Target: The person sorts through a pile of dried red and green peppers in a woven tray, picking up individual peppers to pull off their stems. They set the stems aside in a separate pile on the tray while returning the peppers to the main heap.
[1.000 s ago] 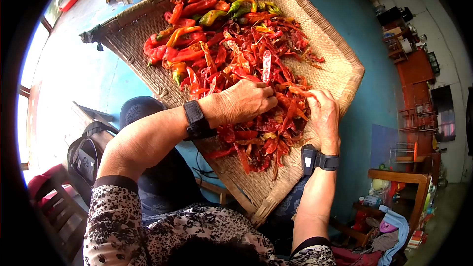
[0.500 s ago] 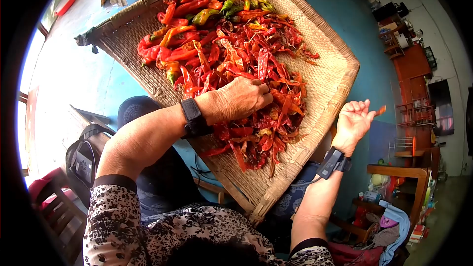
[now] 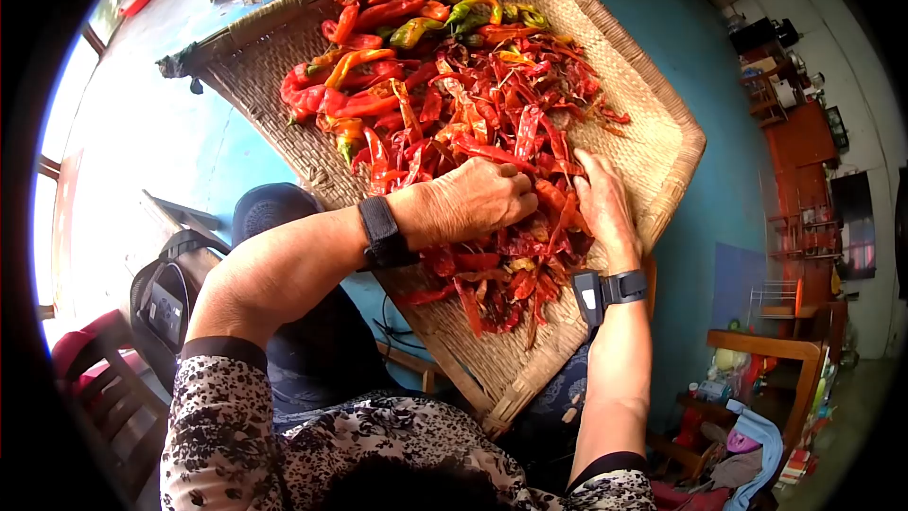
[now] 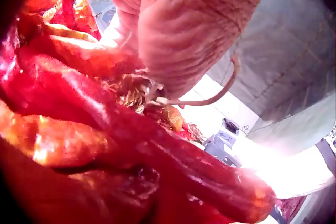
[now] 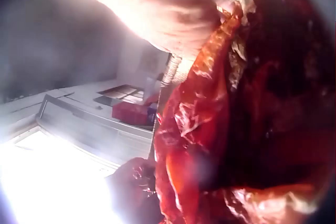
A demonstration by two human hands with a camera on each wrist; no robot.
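Observation:
In the head view my left hand (image 3: pixel 478 199) lies low over the heap, its fingers curled down on a red pepper (image 3: pixel 494 153); the fingertips are hidden. My right hand (image 3: pixel 605 203) reaches in from the heap's right edge with fairly straight fingers touching the dried red peppers (image 3: pixel 558 213). The left wrist view has the left palm (image 4: pixel 184 29) just above glossy peppers (image 4: pixel 68 90), with a thin curved stem (image 4: pixel 215 95) beside it. In the right wrist view the right hand (image 5: pixel 168 14) meets the tip of a wrinkled red-orange pepper (image 5: pixel 202 103).
A woven tray (image 3: pixel 653 123) with raised rims bears the peppers across the lap. Fresher red and green peppers (image 3: pixel 378 28) lie at its far left. A backpack (image 3: pixel 165 308) is on the left; a wooden chair (image 3: pixel 766 345) with cloths stands at the right.
My right hand swung out past the tray's right edge with a small orange-red piece, then came back to the heap without that piece showing. My left hand has stayed on the peppers.

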